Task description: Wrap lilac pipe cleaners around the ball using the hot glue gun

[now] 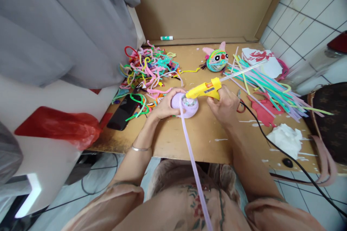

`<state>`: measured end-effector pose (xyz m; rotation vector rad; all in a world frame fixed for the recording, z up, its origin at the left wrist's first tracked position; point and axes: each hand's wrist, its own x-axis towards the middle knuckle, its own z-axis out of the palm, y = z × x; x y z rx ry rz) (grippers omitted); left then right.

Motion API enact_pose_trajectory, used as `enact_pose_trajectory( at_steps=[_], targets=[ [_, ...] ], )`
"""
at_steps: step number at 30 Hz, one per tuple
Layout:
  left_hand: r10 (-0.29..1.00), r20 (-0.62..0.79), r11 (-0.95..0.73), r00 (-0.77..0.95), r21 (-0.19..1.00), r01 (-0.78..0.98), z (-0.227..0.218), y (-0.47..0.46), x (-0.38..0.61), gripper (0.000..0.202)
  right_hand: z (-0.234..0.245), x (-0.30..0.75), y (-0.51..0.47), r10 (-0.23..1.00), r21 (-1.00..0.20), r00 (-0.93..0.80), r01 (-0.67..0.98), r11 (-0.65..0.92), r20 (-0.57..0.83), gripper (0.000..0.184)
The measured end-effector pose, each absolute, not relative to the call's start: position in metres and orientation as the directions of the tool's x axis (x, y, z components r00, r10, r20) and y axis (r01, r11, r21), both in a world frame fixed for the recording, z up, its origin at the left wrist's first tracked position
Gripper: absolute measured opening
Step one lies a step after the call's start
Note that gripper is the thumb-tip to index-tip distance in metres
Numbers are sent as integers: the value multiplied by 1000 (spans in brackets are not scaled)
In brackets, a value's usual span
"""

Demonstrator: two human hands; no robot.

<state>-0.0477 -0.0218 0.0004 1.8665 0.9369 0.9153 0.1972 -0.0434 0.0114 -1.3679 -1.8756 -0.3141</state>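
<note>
My left hand (pixel 165 105) is wrapped round a ball (pixel 193 110) coiled in lilac pipe cleaner, with a shiny patch uncovered on its upper side. From the ball a long lilac strand (pixel 193 162) runs down towards my lap. In my right hand (pixel 225 105) is a yellow glue gun (pixel 204 88), its nozzle at the uncovered patch; whether it touches cannot be made out. A clear glue stick (pixel 241 71) sticks out of the gun's back, and a black cord (pixel 260 126) trails off to the right.
Tangled pipe cleaners (pixel 151 66) lie beside a black phone (pixel 123 112) at left. A decorated ball with ears (pixel 217 59) stands behind. Straight pipe cleaners (pixel 265 83), scissors (pixel 240 103), crumpled tissue (pixel 286 139) and a brown bag (pixel 329 115) are at right. A glue tube (pixel 166 38) lies at the back.
</note>
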Motion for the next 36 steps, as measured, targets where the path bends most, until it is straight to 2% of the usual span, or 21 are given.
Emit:
enact_pose_trajectory(
  at_steps=[5, 13, 20, 33, 36],
  targets=[
    [856, 237, -382, 459, 889, 253, 2, -23, -47, 70, 13, 198, -43, 686, -243, -130, 875, 420, 716, 20],
    [844, 264, -397, 467, 892, 214, -2, -20, -48, 71, 9, 202, -40, 688, -282, -87, 870, 405, 720, 8],
    [846, 263, -397, 464, 892, 217, -1, -21, -48, 68, 8, 201, -40, 714, -305, -101, 856, 417, 693, 20],
    [859, 237, -370, 453, 900, 230, -2, -22, -48, 72, 6, 199, -39, 661, -271, -92, 864, 425, 745, 9],
    [857, 242, -376, 456, 897, 231, -2, -22, -48, 71, 6, 200, -39, 678, -281, -101, 858, 430, 728, 11]
  ],
)
